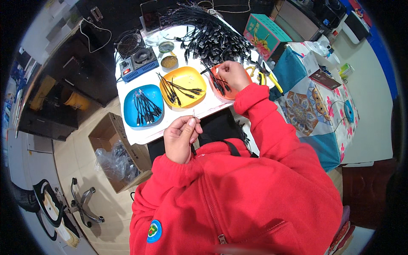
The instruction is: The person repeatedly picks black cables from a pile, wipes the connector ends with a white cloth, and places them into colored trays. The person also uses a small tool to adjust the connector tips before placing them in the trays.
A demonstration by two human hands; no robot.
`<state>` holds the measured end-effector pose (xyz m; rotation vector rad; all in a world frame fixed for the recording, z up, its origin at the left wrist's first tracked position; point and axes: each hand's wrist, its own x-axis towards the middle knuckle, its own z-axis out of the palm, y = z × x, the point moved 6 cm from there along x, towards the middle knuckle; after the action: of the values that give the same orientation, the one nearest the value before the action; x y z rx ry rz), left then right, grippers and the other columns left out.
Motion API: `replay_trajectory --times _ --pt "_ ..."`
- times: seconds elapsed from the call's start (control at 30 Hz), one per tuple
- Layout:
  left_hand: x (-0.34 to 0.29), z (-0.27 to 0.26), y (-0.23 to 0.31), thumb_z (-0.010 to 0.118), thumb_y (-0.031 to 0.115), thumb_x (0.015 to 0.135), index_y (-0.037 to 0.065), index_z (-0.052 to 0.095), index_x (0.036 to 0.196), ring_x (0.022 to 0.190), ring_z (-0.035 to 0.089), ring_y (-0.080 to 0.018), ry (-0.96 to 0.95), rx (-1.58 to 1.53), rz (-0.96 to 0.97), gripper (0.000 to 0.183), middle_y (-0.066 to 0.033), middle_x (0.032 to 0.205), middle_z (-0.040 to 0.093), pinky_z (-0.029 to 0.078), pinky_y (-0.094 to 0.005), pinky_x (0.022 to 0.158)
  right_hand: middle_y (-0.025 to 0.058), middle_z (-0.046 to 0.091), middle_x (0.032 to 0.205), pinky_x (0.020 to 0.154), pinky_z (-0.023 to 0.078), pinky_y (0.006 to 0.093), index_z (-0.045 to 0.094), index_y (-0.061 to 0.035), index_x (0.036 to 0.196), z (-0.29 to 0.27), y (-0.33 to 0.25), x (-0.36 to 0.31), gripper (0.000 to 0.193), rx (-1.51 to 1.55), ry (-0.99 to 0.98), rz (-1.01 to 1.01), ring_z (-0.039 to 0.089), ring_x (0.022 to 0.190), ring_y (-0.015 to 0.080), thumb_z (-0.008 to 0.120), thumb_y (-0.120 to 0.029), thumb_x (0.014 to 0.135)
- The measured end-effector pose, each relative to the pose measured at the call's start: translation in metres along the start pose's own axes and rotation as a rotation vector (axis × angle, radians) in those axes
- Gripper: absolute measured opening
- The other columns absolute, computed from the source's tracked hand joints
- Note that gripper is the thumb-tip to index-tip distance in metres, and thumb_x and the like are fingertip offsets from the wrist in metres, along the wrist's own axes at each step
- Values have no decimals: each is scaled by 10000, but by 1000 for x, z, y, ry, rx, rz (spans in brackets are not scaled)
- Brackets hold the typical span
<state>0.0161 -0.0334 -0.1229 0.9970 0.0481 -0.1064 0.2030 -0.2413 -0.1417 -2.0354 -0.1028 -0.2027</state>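
My left hand [182, 138] is closed in front of the table edge, thumb pressed against the fingers, pinching a short black cable whose thin bare wire end [194, 113] sticks up. Over the orange plate [230, 95] is my right hand [233, 75], its fingertips pinched together; whatever they grip is hidden. Several black cables [219, 85] lie in that plate beside the fingers. The yellow plate [187, 77] in the middle holds several more, with connectors toward the near and right sides. At the left, a blue plate [157, 94] carries a bunch of short black cables [146, 108].
A big heap of black cables [216, 40] covers the table's back. A blue heating device [140, 63] and a round tin with amber contents [169, 62] stand behind the plates. Yellow-handled pliers [275, 83] lie at the right. A cardboard box [136, 157] sits on the floor.
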Motion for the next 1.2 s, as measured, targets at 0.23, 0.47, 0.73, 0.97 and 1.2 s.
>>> replay_trajectory --times 0.23,0.47,0.73,0.97,1.2 --pt "1 11 25 530 96 954 -61 585 1054 999 645 -261 105 -48 181 194 -180 1028 660 556 -344 843 61 621 857 659 471 256 612 16 933 -25 -94 -67 117 98 38 -344 593 725 134 626 -59 845" --pt "-5 33 31 555 82 940 -24 614 1085 1027 628 -212 107 -70 300 190 -145 1111 651 532 -329 863 0 607 841 688 468 215 595 15 937 15 -121 -156 90 549 -307 -103 551 751 65 596 -70 907" --pt "-17 35 37 571 62 927 -48 622 1055 978 635 -194 63 56 390 177 -134 1050 669 511 -299 870 48 611 815 596 439 230 626 5 929 10 -130 -164 109 299 -265 -226 550 686 75 642 -59 842" --pt "-24 39 33 567 77 939 -51 611 1020 763 624 -106 -5 128 358 158 -82 893 670 503 -208 680 30 599 796 592 429 220 654 1 940 -9 -145 -153 138 438 -157 -256 562 691 78 671 -59 816" --pt "-22 35 33 564 98 942 -24 609 1005 533 432 -40 10 142 334 145 -25 750 609 316 -186 470 53 613 941 728 505 235 582 21 1002 2 -142 -153 139 539 -305 -212 618 820 106 620 -23 876"
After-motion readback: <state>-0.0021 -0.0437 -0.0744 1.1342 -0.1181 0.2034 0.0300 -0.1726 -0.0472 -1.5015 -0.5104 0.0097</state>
